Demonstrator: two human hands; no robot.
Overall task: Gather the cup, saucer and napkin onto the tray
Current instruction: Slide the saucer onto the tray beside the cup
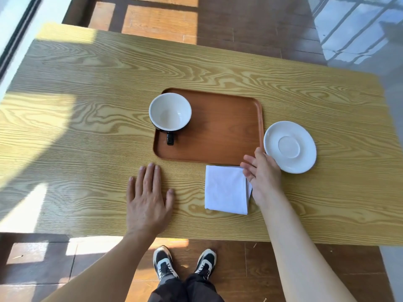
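One cup (pixel 170 111) on tray (pixel 220 131); one saucer (pixel 290 147), one napkin (pixel 225 189) seemingly off it.

A light wooden table (pixel 87 118) is carrying everything in front of me. A brown tray (pixel 220 131) is lying at its middle, a white saucer (pixel 290 147) is sitting just right of the tray, seemingly touching its rim, and a folded white napkin (pixel 225 189) is lying just near of the tray's near right corner. My left hand (pixel 148 199) is resting flat on the wood, left of the napkin.
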